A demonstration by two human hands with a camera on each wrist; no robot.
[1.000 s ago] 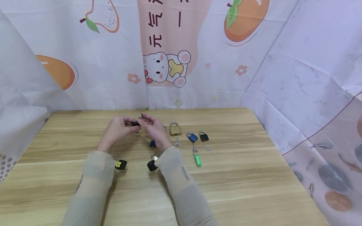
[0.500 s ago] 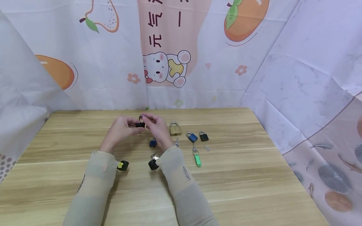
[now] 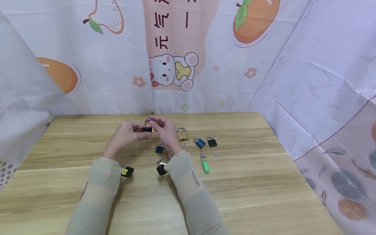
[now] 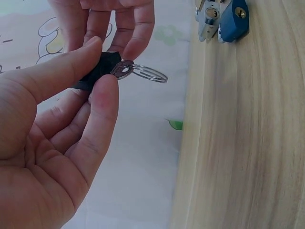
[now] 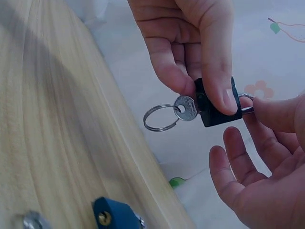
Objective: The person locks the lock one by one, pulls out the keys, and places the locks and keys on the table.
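Above the back of the table, a black padlock [image 5: 218, 114] is held between both hands. My left hand [image 3: 127, 134] pinches its body between thumb and fingers. The thumb and fingertips of my right hand [image 3: 166, 133] pinch the metal shackle [image 5: 248, 110], which stands up from the body in the head view. A silver key [image 5: 186, 109] sits in the bottom of the lock, with a split ring [image 5: 159, 118] hanging from it. Nearest below the right hand, a small blue padlock [image 3: 159, 148] stands on the table.
On the wooden table [image 3: 249, 189], a brass padlock [image 3: 182, 135], a blue padlock [image 3: 200, 143] and another black padlock [image 3: 211, 142] lie to the right. Loose keys [image 3: 215, 154] and a green key tag [image 3: 206, 167] lie nearer. A printed curtain [image 3: 117, 81] hangs behind the table.
Both hands and the black padlock have shifted slightly right. The right fingers have moved up and right on the shackle, and more of the shackle shows. The small blue padlock is less covered.
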